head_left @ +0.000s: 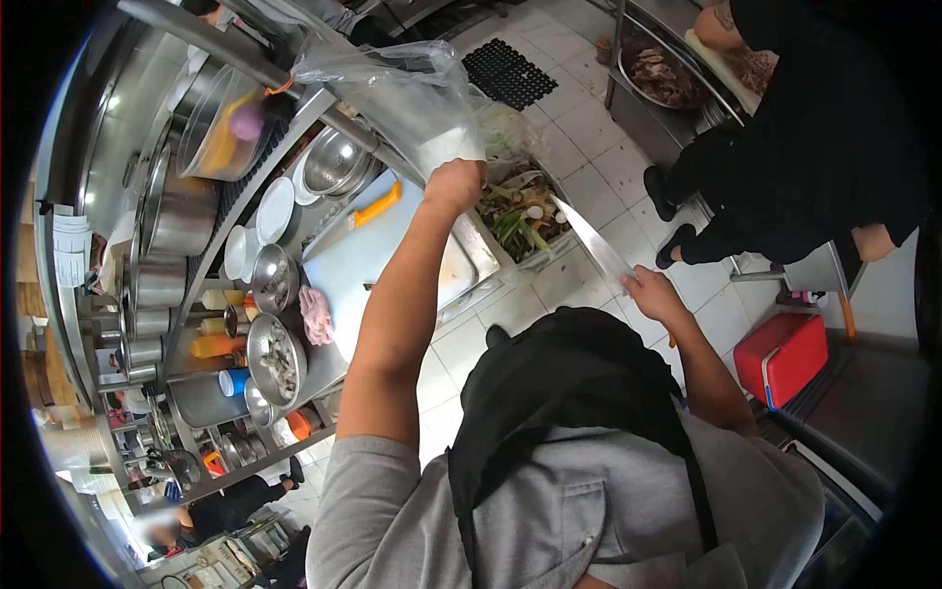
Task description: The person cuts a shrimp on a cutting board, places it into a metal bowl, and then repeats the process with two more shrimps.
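Note:
My left hand [455, 187] is closed at the lower edge of a clear plastic bag [392, 88], by a white patch whose nature I cannot make out. My right hand [655, 294] grips a knife [597, 241], its broad blade pointing up and left toward a bin of vegetable scraps [520, 211]. Green and pale trimmings show in that bin. Left of it, under my left forearm, lies a white cutting board [339, 265]. A second knife with a yellow handle [378, 204] rests along the board's far edge.
Metal bowls [277, 359], a pink cloth [316, 316] and white plates [275, 210] stand left of the board. Shelving with pots [182, 206] runs along the left. A co-worker in black [805, 147] stands at right, near a pan of meat [662, 77]. A red cooler [782, 358] sits at right.

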Motion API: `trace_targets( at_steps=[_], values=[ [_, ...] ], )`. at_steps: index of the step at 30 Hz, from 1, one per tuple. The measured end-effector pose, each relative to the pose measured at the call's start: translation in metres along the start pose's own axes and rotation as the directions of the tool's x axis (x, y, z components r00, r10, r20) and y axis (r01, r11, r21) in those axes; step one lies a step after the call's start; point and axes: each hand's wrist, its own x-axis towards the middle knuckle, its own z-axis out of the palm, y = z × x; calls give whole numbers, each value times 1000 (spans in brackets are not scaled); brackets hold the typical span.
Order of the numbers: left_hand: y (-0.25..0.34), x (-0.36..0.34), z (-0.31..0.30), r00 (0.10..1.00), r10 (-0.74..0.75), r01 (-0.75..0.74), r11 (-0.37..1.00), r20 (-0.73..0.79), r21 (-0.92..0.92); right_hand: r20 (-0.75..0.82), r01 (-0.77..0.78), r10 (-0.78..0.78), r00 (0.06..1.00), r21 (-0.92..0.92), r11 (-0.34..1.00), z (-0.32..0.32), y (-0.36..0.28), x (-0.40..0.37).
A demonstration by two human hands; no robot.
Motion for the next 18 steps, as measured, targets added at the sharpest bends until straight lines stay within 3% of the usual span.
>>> trace_targets(
  at_steps=[3, 5, 6, 8, 10, 12, 14, 16, 18],
  values=[
    [-10, -17, 15, 952, 117, -148, 985, -283, -90, 6, 35, -35, 999, 16, 999, -4, 0, 5],
    [-13, -56, -14, 996, -1, -10, 992, -85, -128, 17, 83, -84, 996, 41, 996, -10, -6, 4],
    [-22, -77, -26, 998, -64, 66, 989, 18, -133, 84, 43, -57, 995, 155, 987, -14, -8, 4],
    [-90, -112, 14, 986, -157, 165, 970, 56, -178, 226, -68, -18, 974, 366, 928, -21, -7, -2],
    [-144, -150, 69, 950, -306, 311, 941, 59, -133, 216, -32, -47, 975, 347, 937, -23, -15, -8],
    [-144, -174, 102, 888, -448, 459, 876, 102, -146, 206, 4, -59, 977, 259, 966, -24, -20, -10],
    [-138, -183, 146, 888, -340, 314, 940, -310, -132, 155, 157, -178, 972, 134, 978, -18, -24, -1],
    [-135, -173, 172, 811, -374, 332, 927, -450, -173, 78, 371, -370, 926, -3, 928, -15, -39, -1],
    [-118, -166, 177, 802, -424, 322, 900, -420, -293, 132, 344, -331, 934, -91, 935, -17, -68, 4]
  ],
)
